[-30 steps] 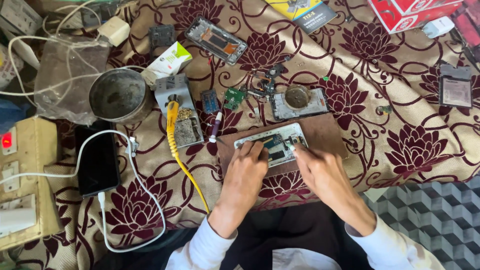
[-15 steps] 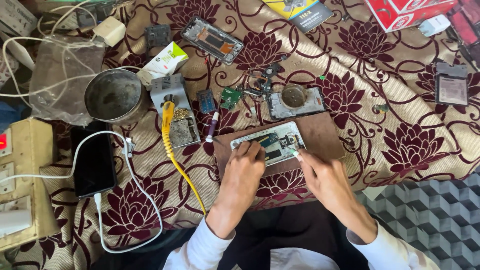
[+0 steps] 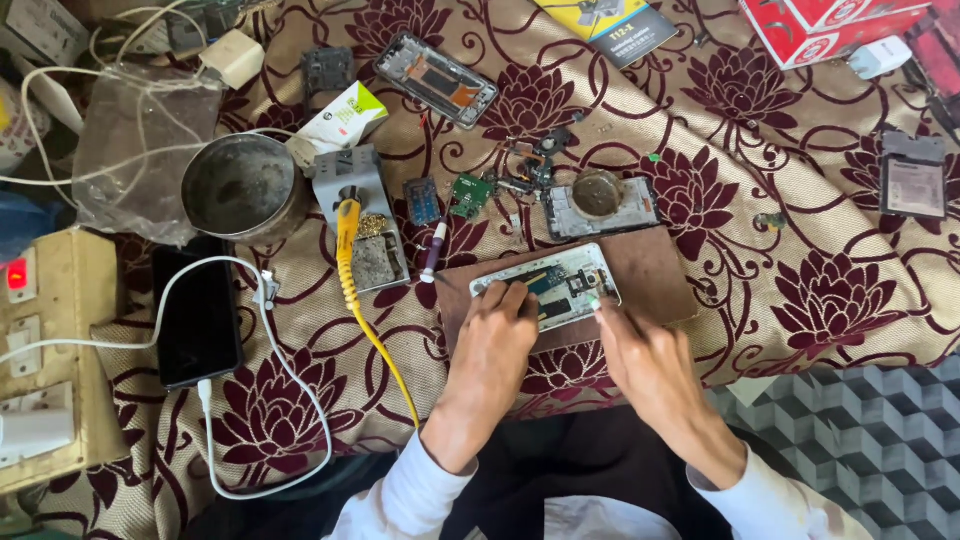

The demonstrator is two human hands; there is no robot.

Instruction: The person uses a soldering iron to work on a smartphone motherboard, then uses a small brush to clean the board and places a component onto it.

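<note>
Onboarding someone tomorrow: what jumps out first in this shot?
Both hands, left hand and right hand, rest on an opened phone lying on a brown board at centre. Left of it, a yellow-handled soldering iron sits on its grey stand beside a round metal tin. Everything lies on a beige cloth with dark red flowers, littered with small phone parts.

Beige cloth (image 3: 800, 180) with maroon flower print covering the work surface. Grey cube-pattern floor (image 3: 860, 440) at lower right. Switchboard (image 3: 45, 330) at left edge. Even daylight.
</note>
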